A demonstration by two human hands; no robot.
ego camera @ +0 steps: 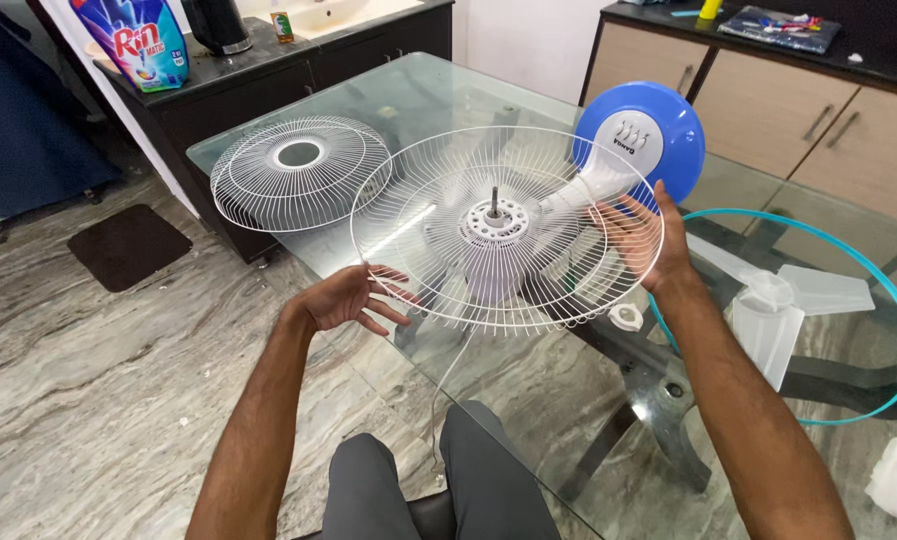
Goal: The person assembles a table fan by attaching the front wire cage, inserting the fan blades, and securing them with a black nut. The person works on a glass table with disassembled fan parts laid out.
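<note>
Both hands, left hand [353,298] and right hand [643,235], grip opposite rim edges of the rear wire guard [506,228] above the glass table [568,400].

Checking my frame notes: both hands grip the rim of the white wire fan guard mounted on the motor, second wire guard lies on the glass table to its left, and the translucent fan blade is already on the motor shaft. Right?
Not quite. The head view shows the translucent fan blade lying on the glass table inside the teal ring, and the motor shaft bare. The rest holds: left hand and right hand grip the mounted white wire guard; the second guard lies left.
</note>
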